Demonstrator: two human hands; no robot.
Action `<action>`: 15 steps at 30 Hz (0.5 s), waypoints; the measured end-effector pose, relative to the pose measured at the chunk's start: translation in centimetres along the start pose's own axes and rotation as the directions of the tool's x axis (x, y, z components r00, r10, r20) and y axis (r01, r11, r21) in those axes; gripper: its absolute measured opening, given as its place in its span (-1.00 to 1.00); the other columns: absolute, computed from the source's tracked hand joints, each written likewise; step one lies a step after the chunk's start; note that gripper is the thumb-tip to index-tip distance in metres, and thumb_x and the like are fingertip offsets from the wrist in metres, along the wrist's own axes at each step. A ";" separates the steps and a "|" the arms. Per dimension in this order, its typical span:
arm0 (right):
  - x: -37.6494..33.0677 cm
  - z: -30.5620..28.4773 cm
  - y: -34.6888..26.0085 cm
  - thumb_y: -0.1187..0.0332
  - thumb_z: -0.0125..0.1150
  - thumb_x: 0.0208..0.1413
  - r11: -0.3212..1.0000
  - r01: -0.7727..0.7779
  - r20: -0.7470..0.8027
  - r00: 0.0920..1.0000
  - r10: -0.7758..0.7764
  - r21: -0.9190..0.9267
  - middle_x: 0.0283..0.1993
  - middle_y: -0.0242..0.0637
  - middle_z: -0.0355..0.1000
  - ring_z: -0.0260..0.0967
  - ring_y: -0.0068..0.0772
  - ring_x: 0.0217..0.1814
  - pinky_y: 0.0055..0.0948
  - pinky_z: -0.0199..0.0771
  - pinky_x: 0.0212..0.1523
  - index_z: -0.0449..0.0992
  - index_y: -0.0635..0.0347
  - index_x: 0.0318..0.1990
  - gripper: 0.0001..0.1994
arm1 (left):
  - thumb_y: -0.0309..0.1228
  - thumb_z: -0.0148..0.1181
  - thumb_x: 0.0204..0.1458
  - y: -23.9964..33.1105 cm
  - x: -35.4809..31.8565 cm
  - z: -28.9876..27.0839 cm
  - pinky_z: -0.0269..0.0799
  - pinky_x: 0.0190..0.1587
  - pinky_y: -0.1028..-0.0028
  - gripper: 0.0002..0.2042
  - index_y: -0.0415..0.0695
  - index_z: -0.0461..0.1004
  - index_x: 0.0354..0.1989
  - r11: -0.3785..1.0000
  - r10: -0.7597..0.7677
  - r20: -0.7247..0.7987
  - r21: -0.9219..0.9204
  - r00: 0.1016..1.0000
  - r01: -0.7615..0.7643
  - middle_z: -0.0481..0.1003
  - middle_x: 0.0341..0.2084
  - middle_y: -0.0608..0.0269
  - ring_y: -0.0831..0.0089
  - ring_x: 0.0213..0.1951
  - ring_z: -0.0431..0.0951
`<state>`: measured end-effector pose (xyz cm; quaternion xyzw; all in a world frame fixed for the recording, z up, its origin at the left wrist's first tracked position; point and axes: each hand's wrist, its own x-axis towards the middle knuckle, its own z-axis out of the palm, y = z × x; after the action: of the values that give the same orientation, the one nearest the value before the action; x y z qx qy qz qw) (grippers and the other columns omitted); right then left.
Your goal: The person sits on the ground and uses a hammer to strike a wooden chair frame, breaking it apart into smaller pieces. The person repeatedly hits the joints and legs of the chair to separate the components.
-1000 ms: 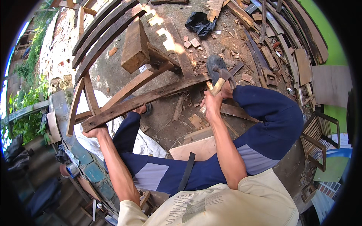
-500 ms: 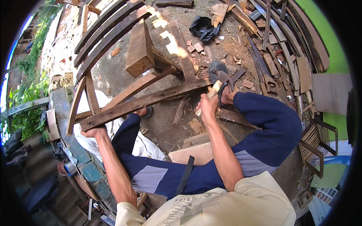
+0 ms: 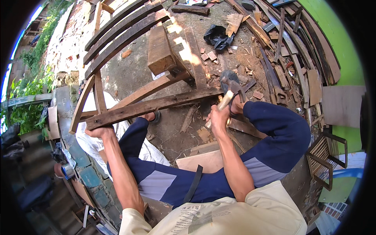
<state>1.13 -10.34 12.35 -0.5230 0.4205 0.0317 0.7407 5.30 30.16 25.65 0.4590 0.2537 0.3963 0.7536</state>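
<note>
My right hand (image 3: pixel 218 118) is wrapped round the pale wooden handle of a claw hammer (image 3: pixel 226 99). The hammer's metal head is raised near the right end of a long, worn wooden plank (image 3: pixel 156 108). My left hand (image 3: pixel 101 133) grips that plank's left end from below, its fingertips partly hidden under the wood. The plank crosses in front of me, aslant, along a wooden frame with several dark curved slats (image 3: pixel 121 44). A thick squared timber block (image 3: pixel 161 55) stands behind the plank, with a slanting brace (image 3: pixel 147 88) running below it.
My sandalled right foot (image 3: pixel 230 78) is close beyond the hammer. Wood scraps and a black plastic bag (image 3: pixel 217 37) lie on the far ground. A handsaw (image 3: pixel 279 94) rests by piled boards (image 3: pixel 313 47) at right. A white sack (image 3: pixel 147 150) and loose board (image 3: pixel 199 161) lie near my legs.
The plank and frame have shifted slightly to the right in view, their left end tilted a little. The hammer has turned slightly and sits a little lower. Both hands keep their grips.
</note>
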 end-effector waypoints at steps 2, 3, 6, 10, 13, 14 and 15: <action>-3.0 0.4 -0.2 0.50 0.08 0.09 0.861 0.070 0.345 0.930 0.126 -0.504 -0.56 -0.25 0.30 0.25 -0.45 -0.74 -0.41 0.34 -0.80 0.21 0.39 -0.13 -0.75 | 0.04 -0.31 0.04 0.3 -0.3 1.4 0.50 -0.12 0.15 -0.53 -0.07 0.44 -0.33 0.999 -0.003 -0.020 0.035 1.000 0.004 0.48 -0.37 0.21 0.24 -0.26 0.54; -4.2 1.0 0.0 0.46 0.12 0.12 0.885 0.022 0.517 0.818 0.252 -0.465 -0.54 -0.23 0.35 0.29 -0.42 -0.74 -0.38 0.34 -0.79 0.25 0.37 -0.13 -0.76 | 0.04 -0.31 0.04 0.3 -0.8 2.2 0.49 -0.10 0.15 -0.53 -0.07 0.43 -0.31 0.999 -0.010 -0.028 0.051 1.000 0.011 0.47 -0.34 0.20 0.25 -0.24 0.54; -5.9 1.0 -1.0 0.34 0.19 0.16 0.884 0.028 0.454 0.865 0.213 -0.466 -0.56 -0.30 0.32 0.29 -0.45 -0.72 -0.38 0.33 -0.76 0.30 0.32 -0.13 -0.73 | 0.03 -0.29 0.08 0.8 -1.6 3.8 0.42 -0.01 0.21 -0.54 -0.09 0.39 -0.26 0.999 0.029 -0.044 0.032 0.999 -0.027 0.45 -0.26 0.20 0.29 -0.16 0.49; -6.7 -2.6 -3.9 0.18 0.18 0.22 0.756 0.205 0.329 0.944 0.014 -0.621 -0.57 -0.32 0.33 0.33 -0.47 -0.67 -0.36 0.37 -0.62 0.38 0.31 -0.12 -0.68 | 0.06 -0.26 0.11 3.0 -7.0 8.5 0.36 0.00 0.21 -0.53 -0.11 0.38 -0.18 1.000 0.003 -0.042 0.012 0.999 -0.002 0.41 -0.23 0.19 0.29 -0.12 0.45; -6.1 -5.4 -5.3 0.18 0.14 0.22 0.473 0.584 0.366 0.799 -0.477 -0.660 -0.52 -0.22 0.41 0.40 -0.40 -0.64 -0.32 0.42 -0.53 0.39 0.34 0.00 -0.62 | 0.11 -0.31 0.24 4.5 -10.5 11.1 0.38 -0.05 0.25 -0.46 -0.16 0.37 -0.13 1.000 0.015 -0.001 0.011 1.000 -0.015 0.44 -0.25 0.16 0.31 -0.18 0.46; -6.4 -6.2 -6.4 0.26 0.13 0.22 0.513 0.605 0.373 0.789 -0.488 -0.609 -0.48 -0.20 0.43 0.42 -0.40 -0.60 -0.35 0.44 -0.51 0.36 0.35 0.05 -0.63 | 0.10 -0.31 0.25 4.4 -11.1 11.1 0.38 -0.06 0.28 -0.46 -0.17 0.37 -0.13 0.995 0.075 0.033 0.062 0.997 -0.077 0.43 -0.26 0.17 0.34 -0.19 0.46; -7.5 -6.4 -8.6 0.33 0.12 0.22 0.550 0.625 0.378 0.778 -0.502 -0.554 -0.44 -0.18 0.45 0.44 -0.41 -0.57 -0.38 0.45 -0.50 0.34 0.36 0.10 -0.63 | 0.10 -0.30 0.26 4.2 -11.6 10.9 0.37 -0.07 0.31 -0.46 -0.18 0.38 -0.13 0.984 0.131 0.071 0.111 0.989 -0.139 0.42 -0.28 0.17 0.37 -0.20 0.46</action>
<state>-3.27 -16.44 23.10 -0.8488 0.1241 -0.0179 0.5137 5.47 16.27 34.52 0.5303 0.2203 0.4164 0.7050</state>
